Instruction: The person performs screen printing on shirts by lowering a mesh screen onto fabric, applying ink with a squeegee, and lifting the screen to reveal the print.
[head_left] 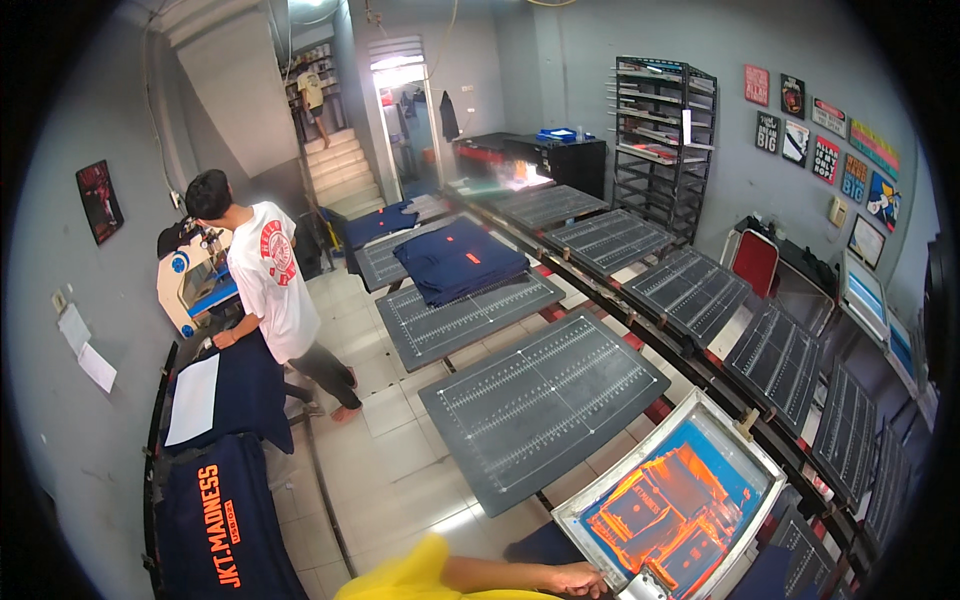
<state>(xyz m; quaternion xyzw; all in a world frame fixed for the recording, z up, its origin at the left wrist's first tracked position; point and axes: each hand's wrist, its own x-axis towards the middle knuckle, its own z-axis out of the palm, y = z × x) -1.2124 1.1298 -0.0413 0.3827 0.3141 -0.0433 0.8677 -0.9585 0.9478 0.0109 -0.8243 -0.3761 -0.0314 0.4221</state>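
From the lower edge comes my left arm in a yellow sleeve. My left hand [582,579] is closed, its fingers curled at the near left edge of a silk-screen frame [575,515]. The frame has a pale metal rim and blue mesh smeared with orange ink [665,510]. A grey metal piece [655,582] sits at its near edge. Dark blue fabric [545,545] shows just beyond my hand, partly under the frame. My right hand is out of view.
Dark gridded printing boards [545,400] line both sides of a long rail [590,270]. Folded navy shirts [460,260] lie on one. At left, a person in a white shirt [270,270] stands by a machine [185,285] and a navy shirt with orange print [225,520].
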